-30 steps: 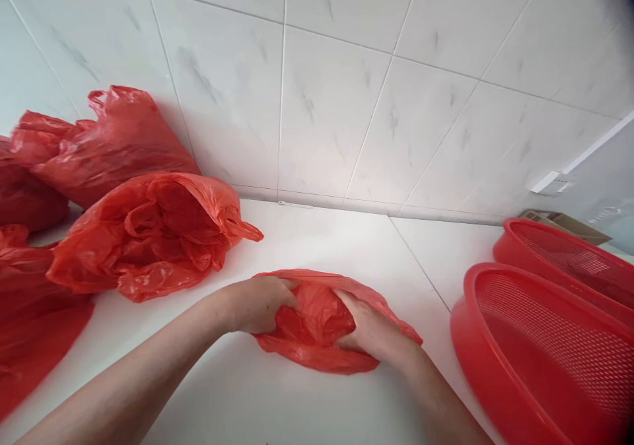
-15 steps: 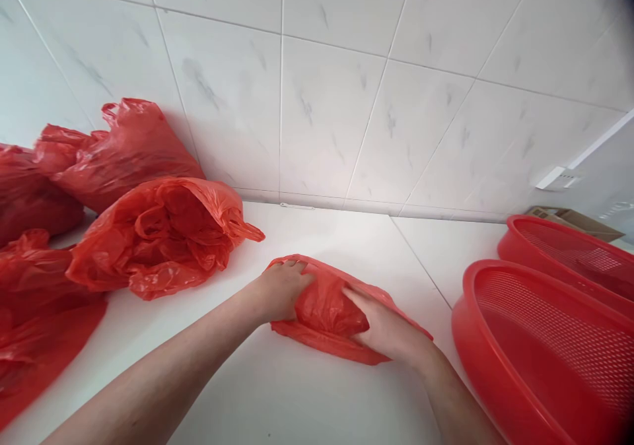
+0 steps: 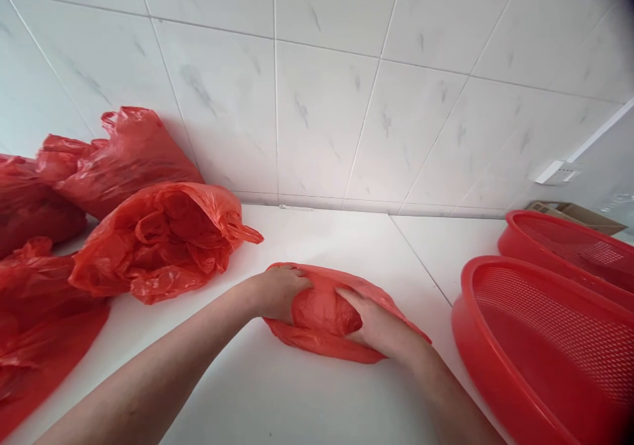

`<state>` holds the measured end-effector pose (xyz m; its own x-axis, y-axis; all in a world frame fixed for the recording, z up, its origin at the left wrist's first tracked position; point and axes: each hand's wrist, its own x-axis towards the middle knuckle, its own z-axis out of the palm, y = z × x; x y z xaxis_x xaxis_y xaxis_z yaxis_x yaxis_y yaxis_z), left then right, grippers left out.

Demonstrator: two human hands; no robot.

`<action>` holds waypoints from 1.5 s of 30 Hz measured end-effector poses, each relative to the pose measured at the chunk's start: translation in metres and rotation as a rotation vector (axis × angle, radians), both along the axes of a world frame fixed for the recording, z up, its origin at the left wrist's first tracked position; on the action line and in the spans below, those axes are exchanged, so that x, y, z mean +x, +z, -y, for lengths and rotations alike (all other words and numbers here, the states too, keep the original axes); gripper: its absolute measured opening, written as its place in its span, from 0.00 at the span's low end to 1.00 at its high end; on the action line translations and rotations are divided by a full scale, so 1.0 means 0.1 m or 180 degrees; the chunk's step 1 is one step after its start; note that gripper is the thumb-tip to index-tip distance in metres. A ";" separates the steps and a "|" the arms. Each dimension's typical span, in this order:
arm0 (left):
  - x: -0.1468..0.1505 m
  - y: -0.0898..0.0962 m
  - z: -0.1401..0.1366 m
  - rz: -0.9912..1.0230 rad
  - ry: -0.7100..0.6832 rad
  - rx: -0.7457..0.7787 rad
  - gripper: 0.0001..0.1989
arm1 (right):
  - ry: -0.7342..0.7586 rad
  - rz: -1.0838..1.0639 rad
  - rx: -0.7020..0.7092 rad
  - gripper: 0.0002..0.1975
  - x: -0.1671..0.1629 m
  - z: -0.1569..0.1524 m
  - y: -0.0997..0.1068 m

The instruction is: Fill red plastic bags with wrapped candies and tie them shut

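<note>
On the white tabletop in front of me lies a red plastic bag (image 3: pixel 327 308), rounded in the middle with flat, thin edges spread around it. My left hand (image 3: pixel 281 293) grips its left side, fingers bent over the bulge. From the right, my right hand (image 3: pixel 372 323) presses against the bulge, thumb and fingers spread around that side. Several fingertips are hidden by the folds, and I cannot make out what is inside the bag.
At left, an open red bag (image 3: pixel 168 237) stuffed with crumpled plastic stands beside filled red bags (image 3: pixel 129 161). Two red mesh baskets (image 3: pixel 488 270) stand at right, with a cardboard box (image 3: pixel 577 215) behind them. A white tiled wall (image 3: pixel 327 115) rises behind the table.
Both hands have shifted slightly left with the bag between them, and the bulge looks more compact. The camera view has tilted a little.
</note>
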<state>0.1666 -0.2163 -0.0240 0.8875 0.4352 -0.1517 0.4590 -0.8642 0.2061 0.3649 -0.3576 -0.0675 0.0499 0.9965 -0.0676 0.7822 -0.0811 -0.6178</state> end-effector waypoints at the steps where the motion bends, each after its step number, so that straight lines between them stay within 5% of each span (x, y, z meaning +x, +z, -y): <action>1: -0.01 0.02 0.00 0.0064 0.0029 -0.0044 0.21 | -0.0022 -0.0160 -0.0179 0.33 0.02 0.00 0.02; 4: 0.00 0.09 0.03 0.0385 0.0187 -0.0060 0.21 | -0.0250 -0.0436 -0.0175 0.31 -0.01 0.01 0.12; 9: 0.10 0.04 -0.04 0.0790 0.0149 0.0409 0.18 | -0.0669 -0.0843 0.0526 0.17 -0.07 -0.03 0.17; 14: 0.12 -0.09 -0.15 0.0830 0.0329 0.0486 0.18 | -0.1216 -0.2071 0.0302 0.25 0.09 -0.17 -0.07; 19: -0.01 -0.01 0.08 0.1133 0.0132 0.0581 0.12 | -0.1445 -0.2759 0.0399 0.25 0.23 -0.27 -0.18; 25: -0.19 -0.16 0.24 0.0846 0.0260 0.0776 0.21 | -0.1711 -0.2374 0.0890 0.13 0.06 -0.19 -0.02; 28: -0.20 -0.32 0.23 0.0780 0.0377 0.0566 0.32 | -0.1016 -0.1017 0.1246 0.15 -0.13 -0.15 0.03; 31: -0.20 -0.40 0.20 0.0767 0.0461 0.0269 0.44 | 0.0100 0.0266 0.0802 0.27 -0.22 -0.16 0.00; 35: -0.28 -0.41 0.13 0.0629 0.0737 -0.0228 0.50 | -0.0112 0.0429 0.0149 0.21 -0.12 -0.22 -0.09; 41: -0.38 -0.29 0.09 0.0461 0.0639 -0.0412 0.49 | -0.0425 0.0252 0.0396 0.19 0.01 -0.23 -0.10; 45: -0.33 -0.14 0.14 0.0875 0.0438 0.0414 0.28 | -0.0426 0.0877 0.1087 0.17 -0.11 -0.22 -0.05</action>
<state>0.1331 -0.2308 -0.0385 0.8191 0.5537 0.1500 0.5157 -0.8252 0.2303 0.3538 -0.3356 -0.0727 0.1497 0.9430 0.2973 0.9176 -0.0204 -0.3971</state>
